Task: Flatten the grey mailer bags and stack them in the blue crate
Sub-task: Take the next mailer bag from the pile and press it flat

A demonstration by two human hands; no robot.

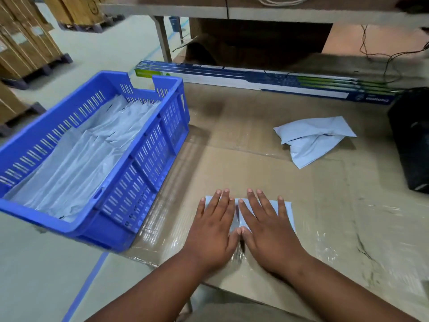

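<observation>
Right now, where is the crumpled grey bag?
In the head view, the crumpled bag lies on the cardboard at the right, beyond the hands, left of the black bag.

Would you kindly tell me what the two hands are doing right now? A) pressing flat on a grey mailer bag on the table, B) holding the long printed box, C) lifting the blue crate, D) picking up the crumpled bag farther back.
A: the left hand and right hand lie side by side with straight fingers on the grey mailer bag.
</observation>
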